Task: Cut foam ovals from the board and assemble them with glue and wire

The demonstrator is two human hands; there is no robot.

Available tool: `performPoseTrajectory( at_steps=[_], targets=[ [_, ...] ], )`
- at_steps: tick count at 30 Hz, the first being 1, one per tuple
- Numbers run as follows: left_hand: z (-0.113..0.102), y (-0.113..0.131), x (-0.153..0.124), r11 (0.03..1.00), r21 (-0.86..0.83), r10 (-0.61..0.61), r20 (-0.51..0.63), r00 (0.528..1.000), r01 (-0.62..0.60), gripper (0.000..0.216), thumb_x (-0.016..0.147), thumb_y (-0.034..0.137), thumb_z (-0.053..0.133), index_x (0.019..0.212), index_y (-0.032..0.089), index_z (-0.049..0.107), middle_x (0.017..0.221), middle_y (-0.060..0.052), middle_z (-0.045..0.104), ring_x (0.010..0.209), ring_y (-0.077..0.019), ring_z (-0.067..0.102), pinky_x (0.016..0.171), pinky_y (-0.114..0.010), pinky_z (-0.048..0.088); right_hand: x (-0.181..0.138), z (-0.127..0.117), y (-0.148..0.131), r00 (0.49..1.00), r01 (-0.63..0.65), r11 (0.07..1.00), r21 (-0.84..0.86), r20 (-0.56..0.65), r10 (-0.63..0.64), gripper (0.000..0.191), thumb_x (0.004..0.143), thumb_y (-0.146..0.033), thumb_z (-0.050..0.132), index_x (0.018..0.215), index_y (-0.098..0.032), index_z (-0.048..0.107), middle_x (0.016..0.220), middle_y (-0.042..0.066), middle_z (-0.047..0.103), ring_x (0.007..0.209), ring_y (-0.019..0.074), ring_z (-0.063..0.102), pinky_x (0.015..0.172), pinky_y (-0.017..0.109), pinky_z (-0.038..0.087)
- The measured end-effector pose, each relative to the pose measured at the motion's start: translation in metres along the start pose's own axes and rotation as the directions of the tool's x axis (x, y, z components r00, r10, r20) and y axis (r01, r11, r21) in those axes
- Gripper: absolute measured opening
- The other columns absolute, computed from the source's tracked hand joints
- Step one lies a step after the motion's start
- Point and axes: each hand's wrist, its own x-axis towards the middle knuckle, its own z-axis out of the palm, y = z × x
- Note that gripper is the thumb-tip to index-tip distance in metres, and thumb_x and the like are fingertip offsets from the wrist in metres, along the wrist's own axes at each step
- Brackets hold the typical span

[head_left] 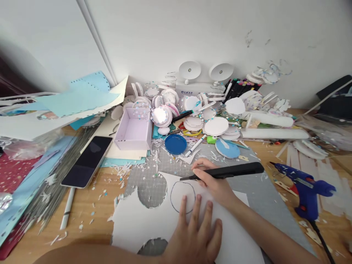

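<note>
My right hand (213, 179) grips a black craft knife (233, 170), its blade tip at the top right edge of a pencilled circle (183, 197). The circle is drawn on a white foam sheet (143, 223) that has round holes cut out of it. My left hand (195, 233) lies flat on the sheet just below the circle, fingers spread and pressing down. The sheet rests on a grey cutting mat (255, 190).
A blue glue gun (305, 189) lies at the right. A dark phone (86, 160) and a white pen (67, 207) lie at the left beside stacked coloured paper. A white box (133, 129), a blue lid (175, 143) and several white foam discs crowd the back.
</note>
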Motion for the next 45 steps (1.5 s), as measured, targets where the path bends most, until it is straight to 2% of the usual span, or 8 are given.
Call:
performPoseTrajectory(
  at_steps=[6,16,24,34,40,45],
  targets=[
    [0.000,-0.002,0.002,1.000,-0.025,-0.010,-0.032,0.999,0.009,0.030,0.094,0.029,0.045,0.119,0.020,0.058,0.126,-0.015,0.062,0.113,-0.0408,0.057,0.091,-0.063,0.033,-0.001,0.000,-0.006,0.999,-0.010,1.000,-0.019,0.033,0.010,0.014,0.084,-0.036,0.055,0.082,-0.023,0.051,0.054,-0.007,0.044,0.047,0.0111,0.033,0.047,0.025,0.025],
    [0.000,-0.002,0.001,0.999,-0.044,0.000,0.017,1.000,0.001,0.033,0.093,0.028,0.045,0.123,0.020,0.056,0.130,-0.016,0.058,0.116,-0.0397,0.056,0.095,-0.065,0.031,-0.002,0.003,-0.011,1.000,0.025,0.994,-0.106,0.015,-0.023,0.010,0.082,-0.032,0.054,0.081,-0.024,0.048,0.054,-0.007,0.047,0.051,0.0130,0.042,0.051,0.026,0.031],
    [0.000,-0.002,0.002,0.999,-0.037,-0.027,-0.021,0.999,0.026,0.030,0.093,0.029,0.047,0.120,0.021,0.058,0.126,-0.013,0.062,0.114,-0.0387,0.057,0.091,-0.062,0.035,-0.001,0.003,-0.010,0.994,0.066,0.985,-0.163,0.101,-0.049,0.006,0.085,-0.026,0.051,0.083,-0.024,0.046,0.053,-0.009,0.045,0.052,0.0116,0.040,0.054,0.024,0.034],
    [0.001,0.001,0.001,0.998,-0.041,-0.048,-0.021,0.999,0.047,0.029,0.094,0.028,0.046,0.121,0.022,0.057,0.129,-0.014,0.060,0.116,-0.0395,0.057,0.096,-0.066,0.028,-0.001,-0.003,-0.018,0.983,0.058,0.993,-0.106,0.181,-0.038,0.014,0.084,-0.025,0.053,0.079,-0.023,0.041,0.055,-0.009,0.046,0.051,0.0104,0.039,0.051,0.023,0.029],
    [-0.001,0.000,0.002,0.998,-0.033,-0.047,-0.011,0.999,0.046,0.030,0.095,0.028,0.046,0.122,0.023,0.056,0.129,-0.013,0.061,0.116,-0.0387,0.057,0.100,-0.067,0.018,-0.003,-0.003,-0.019,0.990,0.025,0.993,-0.119,0.138,-0.009,0.018,0.085,-0.024,0.052,0.074,-0.023,0.038,0.054,-0.010,0.039,0.050,0.0094,0.035,0.049,0.022,0.028],
    [-0.002,0.000,0.002,0.998,-0.039,-0.044,0.012,0.999,0.044,0.031,0.095,0.029,0.046,0.124,0.023,0.055,0.131,-0.013,0.060,0.117,-0.0390,0.056,0.101,-0.067,0.014,-0.005,-0.006,-0.017,0.996,0.027,0.988,-0.154,0.093,-0.013,0.018,0.084,-0.025,0.052,0.072,-0.023,0.040,0.057,-0.008,0.045,0.054,0.0106,0.045,0.054,0.023,0.034]
  ],
)
